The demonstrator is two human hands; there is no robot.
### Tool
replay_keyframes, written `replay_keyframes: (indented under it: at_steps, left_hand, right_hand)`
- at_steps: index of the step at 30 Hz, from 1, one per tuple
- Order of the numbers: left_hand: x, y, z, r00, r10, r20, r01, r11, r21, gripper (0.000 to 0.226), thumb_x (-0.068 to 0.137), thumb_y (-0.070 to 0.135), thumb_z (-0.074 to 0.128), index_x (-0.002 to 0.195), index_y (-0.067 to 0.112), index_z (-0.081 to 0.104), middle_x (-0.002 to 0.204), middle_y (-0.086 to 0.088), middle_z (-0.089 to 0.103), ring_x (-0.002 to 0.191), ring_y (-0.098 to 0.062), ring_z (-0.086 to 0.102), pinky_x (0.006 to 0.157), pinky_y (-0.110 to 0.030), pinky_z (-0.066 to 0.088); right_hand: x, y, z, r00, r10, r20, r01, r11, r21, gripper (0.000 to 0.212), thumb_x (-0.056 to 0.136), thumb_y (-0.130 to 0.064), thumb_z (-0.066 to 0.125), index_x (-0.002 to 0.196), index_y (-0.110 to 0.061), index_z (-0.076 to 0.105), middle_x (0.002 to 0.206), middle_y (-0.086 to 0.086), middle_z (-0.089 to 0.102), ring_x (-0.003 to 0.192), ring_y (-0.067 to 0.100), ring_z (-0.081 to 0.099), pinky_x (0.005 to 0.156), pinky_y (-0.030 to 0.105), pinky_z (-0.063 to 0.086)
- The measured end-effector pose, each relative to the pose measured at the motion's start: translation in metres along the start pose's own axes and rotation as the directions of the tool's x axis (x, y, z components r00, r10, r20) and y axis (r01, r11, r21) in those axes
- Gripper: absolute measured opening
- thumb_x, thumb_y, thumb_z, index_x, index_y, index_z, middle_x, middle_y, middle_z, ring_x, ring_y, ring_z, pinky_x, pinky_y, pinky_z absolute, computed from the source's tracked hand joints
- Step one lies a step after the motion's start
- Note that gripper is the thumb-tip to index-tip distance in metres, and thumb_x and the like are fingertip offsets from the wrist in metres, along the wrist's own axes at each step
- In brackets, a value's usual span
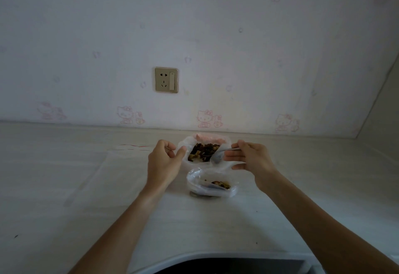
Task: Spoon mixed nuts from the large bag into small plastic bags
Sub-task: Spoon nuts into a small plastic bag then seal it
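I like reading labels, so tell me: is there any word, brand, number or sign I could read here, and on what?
None can be read.
Large bag: pink patch at its far edge, too blurred to show any text.
Wall socket: no legible marking.
Wallpaper: cartoon cat pictures only, no words.
Counter: faint red marks, not readable as text.

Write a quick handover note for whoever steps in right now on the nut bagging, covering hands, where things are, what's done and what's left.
Left hand: pinches the left rim of the large bag, holding it open.
Right hand: holds the spoon, its bowl down in the large bag among the mixed nuts.
Small bag: stands open on the counter just in front of the large bag, with only a little of the mix at the bottom.
Done: the small bag has been started.
Left: lift this scoop across into the small bag and probably add several more.
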State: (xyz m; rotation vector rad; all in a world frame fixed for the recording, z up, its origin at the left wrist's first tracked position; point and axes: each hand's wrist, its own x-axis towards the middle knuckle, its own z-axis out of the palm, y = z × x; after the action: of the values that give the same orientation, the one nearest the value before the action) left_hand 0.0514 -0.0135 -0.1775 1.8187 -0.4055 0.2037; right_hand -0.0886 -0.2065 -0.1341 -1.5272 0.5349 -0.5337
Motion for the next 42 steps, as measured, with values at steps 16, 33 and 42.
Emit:
replay_keyframes:
  at_steps: [16, 33, 42]
  left_hand:
    - [-0.008, 0.011, -0.015, 0.871, 0.110, 0.479, -0.209, 0.965, 0.158, 0.017, 0.083, 0.050, 0.082, 0.080, 0.033, 0.081, 0.075, 0.015, 0.075, 0.069, -0.001, 0.068, 0.068, -0.026, 0.058]
    - [-0.006, 0.010, -0.015, 0.783, 0.090, 0.615, -0.012, 0.991, -0.130, 0.016, 0.082, 0.043, 0.077, 0.085, 0.027, 0.080, 0.077, 0.009, 0.069, 0.060, -0.006, 0.058, 0.052, -0.026, 0.039]
    - [-0.002, 0.006, -0.016, 0.830, 0.121, 0.545, -0.132, 0.991, -0.020, 0.013, 0.089, 0.039, 0.078, 0.084, 0.027, 0.080, 0.074, 0.000, 0.074, 0.058, -0.011, 0.067, 0.058, -0.014, 0.045]
  right_hand:
    - [-0.043, -0.010, -0.039, 0.985, -0.107, 0.133, 0.105, 0.994, 0.022, 0.037, 0.110, -0.025, 0.046, 0.098, 0.002, 0.070, 0.086, 0.021, 0.078, 0.081, 0.035, 0.078, 0.054, 0.031, 0.060]
    - [-0.063, 0.006, -0.023, 0.632, -0.568, 0.527, 0.771, 0.393, -0.501, 0.039, 0.109, -0.038, 0.040, 0.106, -0.014, 0.071, 0.091, -0.010, 0.076, 0.073, 0.002, 0.069, 0.067, 0.028, 0.055]
    - [-0.055, 0.008, -0.021, 0.803, -0.548, 0.232, 0.587, 0.794, -0.158, 0.034, 0.109, -0.028, 0.039, 0.094, -0.012, 0.065, 0.075, 0.007, 0.077, 0.070, 0.022, 0.076, 0.072, 0.023, 0.059]
